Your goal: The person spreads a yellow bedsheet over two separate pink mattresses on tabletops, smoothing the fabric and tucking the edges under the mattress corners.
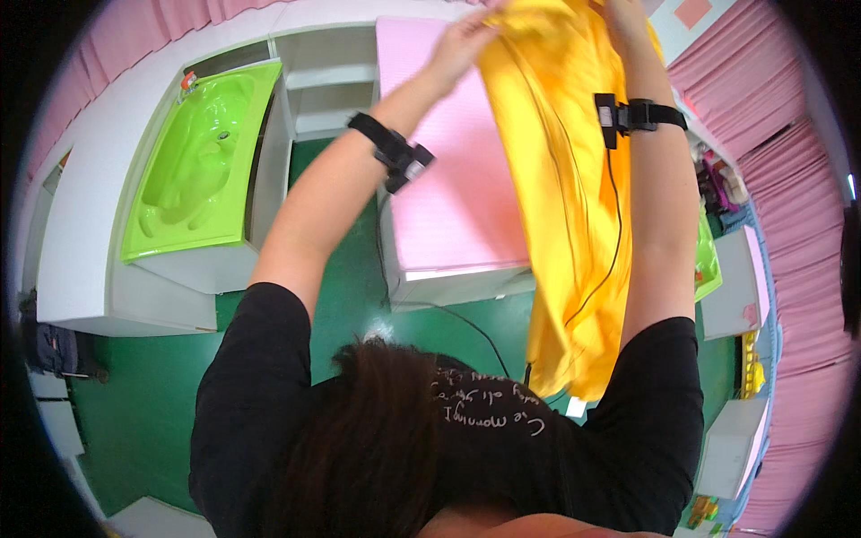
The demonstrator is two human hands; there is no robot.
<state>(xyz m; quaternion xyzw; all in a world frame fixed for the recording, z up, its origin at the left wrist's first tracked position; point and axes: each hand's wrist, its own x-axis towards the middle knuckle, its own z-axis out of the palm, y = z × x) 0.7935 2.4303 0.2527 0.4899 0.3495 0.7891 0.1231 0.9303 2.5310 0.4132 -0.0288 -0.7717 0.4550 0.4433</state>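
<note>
A long yellow cloth (556, 152), perhaps a garment, hangs from the top edge of the view down in front of my chest, with a dark seam or zip line along it. At its upper left corner my left hand (465, 43) pinches the cloth between thumb and fingers. My right hand (625, 20) is raised at its upper right, closed on the fabric; the frame cuts off its fingertips. The cloth's upper end is blurred and partly outside the picture. A black strap with a small device circles each forearm.
Under the cloth stands a table with a pink padded top (448, 197). To the left, a bright green tub (193, 161) sits in a white counter (90, 224). A thin black cable (475, 332) runs near the cloth. White cabinets (735, 278) and pink curtains (789, 224) line the right.
</note>
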